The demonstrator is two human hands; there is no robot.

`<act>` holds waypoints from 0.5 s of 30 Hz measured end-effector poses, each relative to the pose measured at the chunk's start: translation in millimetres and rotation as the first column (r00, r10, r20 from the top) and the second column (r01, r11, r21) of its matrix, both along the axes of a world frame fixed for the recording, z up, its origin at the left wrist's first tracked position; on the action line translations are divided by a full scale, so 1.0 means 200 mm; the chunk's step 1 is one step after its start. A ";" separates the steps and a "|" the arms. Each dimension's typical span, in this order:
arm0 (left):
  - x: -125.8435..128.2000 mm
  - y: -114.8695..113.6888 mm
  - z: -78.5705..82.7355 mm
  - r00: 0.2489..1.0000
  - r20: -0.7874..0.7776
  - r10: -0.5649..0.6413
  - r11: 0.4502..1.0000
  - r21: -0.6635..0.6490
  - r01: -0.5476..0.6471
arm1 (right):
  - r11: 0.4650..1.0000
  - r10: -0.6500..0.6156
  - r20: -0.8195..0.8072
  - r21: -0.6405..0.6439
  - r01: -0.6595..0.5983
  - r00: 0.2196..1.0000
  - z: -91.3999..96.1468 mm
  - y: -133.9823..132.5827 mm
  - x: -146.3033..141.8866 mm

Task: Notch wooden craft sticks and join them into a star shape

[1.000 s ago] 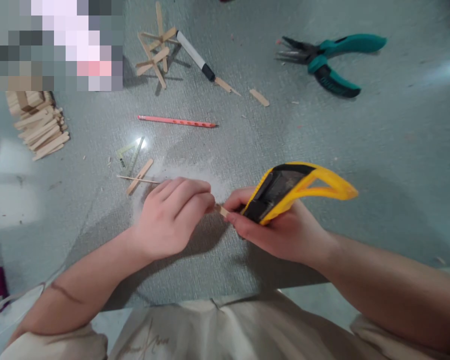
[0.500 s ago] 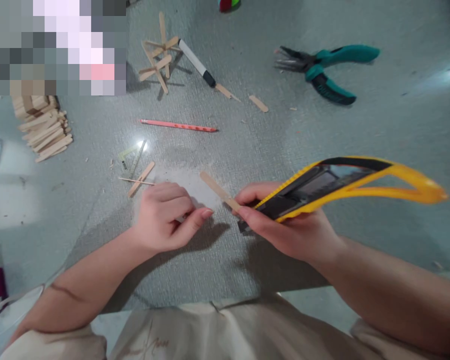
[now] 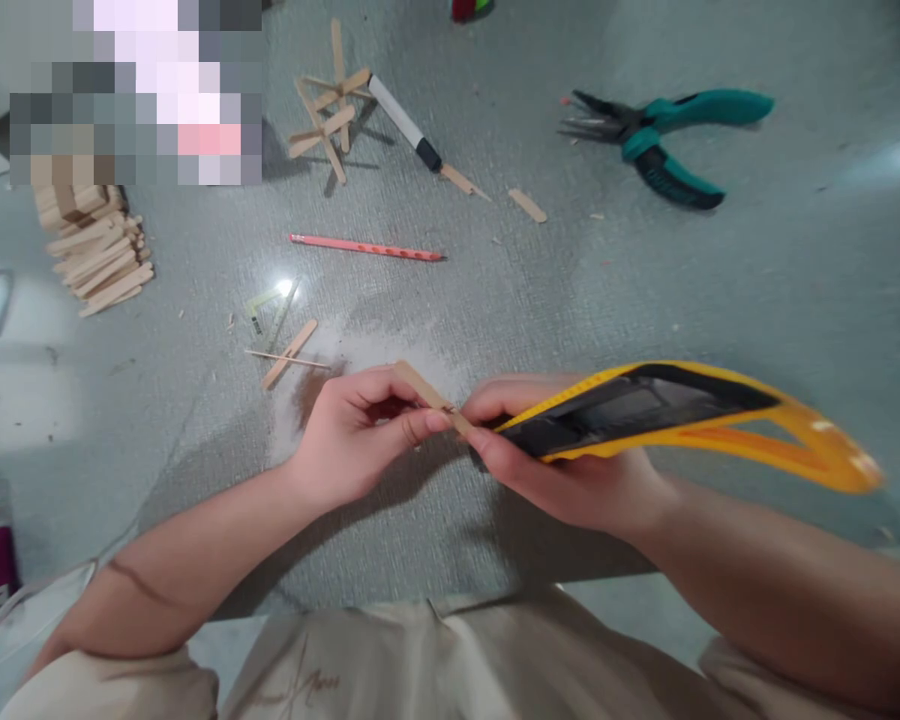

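A flat wooden craft stick [image 3: 418,385] slants between my two hands, with a small notch or break near its middle. My left hand [image 3: 364,430] pinches it from the left, thumb close to the notch. My right hand [image 3: 570,470] grips the stick's lower end between thumb and finger. That same hand also holds a yellow and black utility knife [image 3: 645,405], whose handle points right; its blade end is hidden by my fingers. Left of my left hand, a craft stick [image 3: 300,340] lies crossed by a thin wooden stick [image 3: 311,362].
A clear set square [image 3: 256,308] and a pink pencil [image 3: 367,248] lie ahead. Farther off are a white marker [image 3: 397,110], joined craft sticks [image 3: 337,90], a stick piece [image 3: 527,205] and teal-handled pliers [image 3: 645,130]. A pile of craft sticks [image 3: 105,260] sits left. Pale dust [image 3: 375,345] covers the table nearby.
My left hand has moved right and now pinches the craft stick, where before it was apart from it. The knife's handle end has swung down toward me in my right hand.
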State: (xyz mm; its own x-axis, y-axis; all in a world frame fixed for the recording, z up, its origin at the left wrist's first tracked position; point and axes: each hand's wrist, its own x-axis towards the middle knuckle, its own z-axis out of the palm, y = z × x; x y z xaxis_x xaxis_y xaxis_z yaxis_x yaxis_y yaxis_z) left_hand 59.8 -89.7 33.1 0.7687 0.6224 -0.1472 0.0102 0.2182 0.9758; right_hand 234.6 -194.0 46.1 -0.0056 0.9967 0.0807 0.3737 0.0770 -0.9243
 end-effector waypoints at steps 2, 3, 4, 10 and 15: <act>0.00 0.00 -0.01 1.000 0.009 0.000 1.000 0.031 0.000 | 1.000 -0.007 -0.013 0.003 0.007 1.000 -0.01 -0.01 0.00; -0.01 0.00 -0.02 1.000 0.024 -0.017 0.999 0.035 0.016 | 1.000 -0.008 -0.018 0.006 0.009 1.000 -0.01 -0.01 0.00; -0.01 0.00 -0.02 0.998 0.044 -0.036 0.999 0.035 0.034 | 1.000 -0.009 -0.024 0.012 0.009 1.000 -0.01 -0.01 0.00; -0.01 -0.01 0.00 0.999 0.048 -0.016 0.999 0.051 0.014 | 0.999 -0.020 0.034 0.037 0.018 0.999 0.01 0.01 -0.01; 0.00 0.00 0.01 0.999 -0.011 0.053 0.991 0.120 -0.052 | 0.998 -0.047 0.082 0.040 0.044 0.996 0.01 0.02 -0.02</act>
